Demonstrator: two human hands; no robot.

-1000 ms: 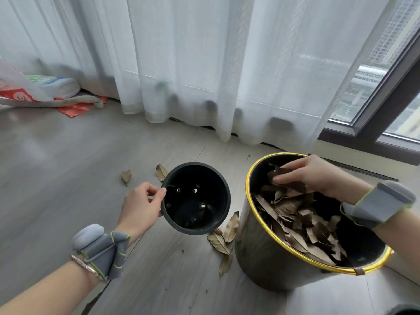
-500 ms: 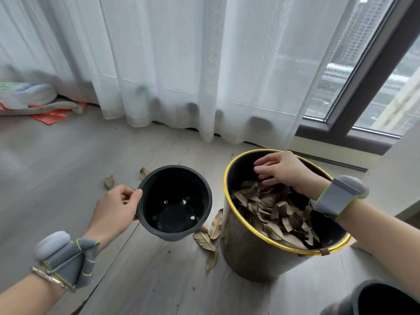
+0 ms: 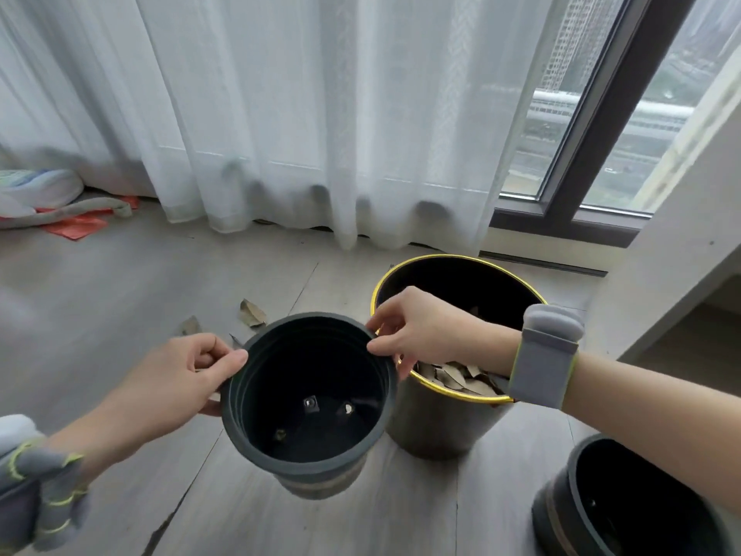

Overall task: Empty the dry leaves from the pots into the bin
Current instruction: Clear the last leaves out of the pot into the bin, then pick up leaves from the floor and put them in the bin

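A second pot (image 3: 625, 511) stands on the floor (image 3: 100, 298) at the near right corner, dark and partly cut off by the frame edge. At near centre, a black plastic pot (image 3: 308, 395) is held up above the floor by both hands, its mouth facing the camera. It is round with a thick grey rim and stepped rings inside, and its bottom shows a few small drain holes with no leaves in it. The left hand (image 3: 176, 379) grips the rim on the left, thumb on the inner edge and fingers curled behind. The right hand (image 3: 425, 335) pinches the rim on the right between thumb and forefinger. Both wrists wear grey bands.

Just behind and right of the pot stands the bin (image 3: 437, 419), dark-walled with a gold rim, holding dry brown leaves (image 3: 457, 375). The right hand and wrist cross above its opening. A few stray leaves (image 3: 252, 313) lie on the floor to the left of the bin, beyond the pot.

Farther off, a white sheer curtain (image 3: 320, 114) hangs to the floor, with a dark-framed window (image 3: 593, 114) at the right.
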